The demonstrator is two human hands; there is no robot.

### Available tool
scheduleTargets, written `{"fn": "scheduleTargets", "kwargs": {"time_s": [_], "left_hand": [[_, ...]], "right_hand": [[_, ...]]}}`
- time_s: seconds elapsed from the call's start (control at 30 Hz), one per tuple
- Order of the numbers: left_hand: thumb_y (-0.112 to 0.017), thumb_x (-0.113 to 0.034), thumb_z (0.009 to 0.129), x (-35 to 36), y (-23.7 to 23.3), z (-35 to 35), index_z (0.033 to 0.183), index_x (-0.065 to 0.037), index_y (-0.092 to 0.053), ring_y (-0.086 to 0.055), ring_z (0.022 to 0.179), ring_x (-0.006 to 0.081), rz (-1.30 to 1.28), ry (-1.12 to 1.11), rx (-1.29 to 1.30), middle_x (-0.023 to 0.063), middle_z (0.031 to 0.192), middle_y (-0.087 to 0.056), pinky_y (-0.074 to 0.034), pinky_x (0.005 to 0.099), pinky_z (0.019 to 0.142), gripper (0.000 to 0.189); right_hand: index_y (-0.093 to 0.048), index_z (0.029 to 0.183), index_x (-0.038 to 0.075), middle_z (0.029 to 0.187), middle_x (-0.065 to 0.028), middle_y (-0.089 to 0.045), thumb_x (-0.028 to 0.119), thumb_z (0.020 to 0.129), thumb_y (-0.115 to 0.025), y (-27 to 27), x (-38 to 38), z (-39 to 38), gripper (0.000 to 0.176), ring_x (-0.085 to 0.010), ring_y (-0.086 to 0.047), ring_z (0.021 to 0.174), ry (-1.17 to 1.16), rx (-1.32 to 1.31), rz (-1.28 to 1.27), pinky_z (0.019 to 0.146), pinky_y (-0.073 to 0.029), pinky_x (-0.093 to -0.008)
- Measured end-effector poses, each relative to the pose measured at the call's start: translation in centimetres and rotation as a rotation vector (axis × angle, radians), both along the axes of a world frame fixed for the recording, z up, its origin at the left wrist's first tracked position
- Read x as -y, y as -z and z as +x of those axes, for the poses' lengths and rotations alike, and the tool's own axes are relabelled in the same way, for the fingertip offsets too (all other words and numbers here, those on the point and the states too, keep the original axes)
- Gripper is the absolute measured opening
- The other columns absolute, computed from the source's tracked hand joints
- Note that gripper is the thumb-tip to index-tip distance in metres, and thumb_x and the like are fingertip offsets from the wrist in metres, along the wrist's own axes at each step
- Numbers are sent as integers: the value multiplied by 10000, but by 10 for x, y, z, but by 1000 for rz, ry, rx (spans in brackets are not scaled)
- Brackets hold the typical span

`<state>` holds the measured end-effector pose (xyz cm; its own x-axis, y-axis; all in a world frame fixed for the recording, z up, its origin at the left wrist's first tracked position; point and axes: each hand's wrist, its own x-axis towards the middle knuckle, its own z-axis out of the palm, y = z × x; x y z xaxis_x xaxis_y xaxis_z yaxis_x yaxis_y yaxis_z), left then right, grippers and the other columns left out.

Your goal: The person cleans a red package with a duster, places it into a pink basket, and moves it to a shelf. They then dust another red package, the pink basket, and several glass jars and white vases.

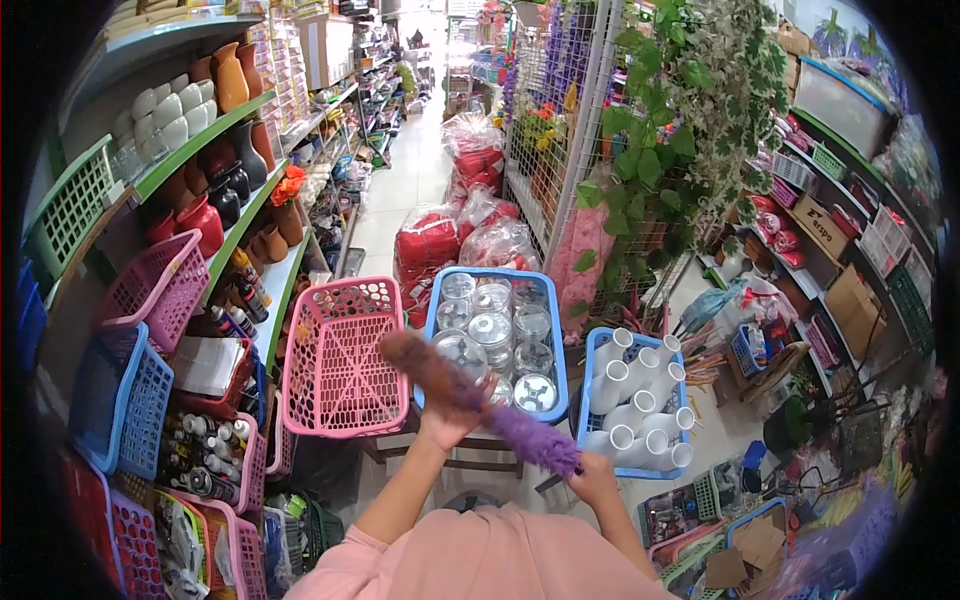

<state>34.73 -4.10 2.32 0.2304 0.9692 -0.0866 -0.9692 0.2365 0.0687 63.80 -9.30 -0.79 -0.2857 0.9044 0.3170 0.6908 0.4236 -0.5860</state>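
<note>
My left hand (449,421) is closed around a long brown object (415,362) with a rounded end, tilted up to the left; blur hides its exact kind. Against its lower end lies a fluffy purple duster (535,440). My right hand (597,478) grips the duster's near end, and its handle is hidden. Beneath the brown object stands a blue basket (552,285) of clear glass jars (490,328). Left of it is a pink plastic basket (345,350) with nothing inside. A second blue basket (600,334), holding several white vases (640,402), is near my right hand.
Shelves at the left carry red and black vases (204,224), white pots (190,110) and stacked baskets (150,400). Red plastic-wrapped bundles (430,240) stand in the aisle ahead. Hanging leaves (640,140) and a wire rack (560,120) are to the right.
</note>
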Motion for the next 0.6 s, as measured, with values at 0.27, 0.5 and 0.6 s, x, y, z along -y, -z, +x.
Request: {"fn": "scheduleTargets", "kwargs": {"time_s": [0.27, 0.5, 0.6], "left_hand": [[-528, -683, 789, 7, 0, -19, 1289, -81, -478, -424, 1260, 330, -33, -16, 40, 165, 1337, -460, -322, 561, 1028, 785], [-501, -715, 786, 11, 8, -33, 1347, -71, -419, -444, 1245, 323, -50, -79, 115, 153, 1261, -520, -309, 523, 1067, 858], [-515, -709, 784, 17, 7, -44, 1348, -71, -417, -452, 1240, 319, -46, -142, 80, 155, 1275, -507, -319, 510, 1064, 857]], "right_hand": [[-662, 888, 54, 762, -211, -626, 282, 775, -649, 3, -28, -10, 254, -406, -605, 707, 12, -81, -49, 609, -471, -445], [-635, 940, 53, 786, -209, -633, 257, 775, -647, -6, -59, -20, 263, -419, -606, 756, 191, 63, -100, 644, -467, -484], [-598, 974, 49, 810, -199, -637, 199, 769, -643, -6, -78, -28, 258, -415, -604, 745, 176, 127, -57, 655, -471, -484]]}}
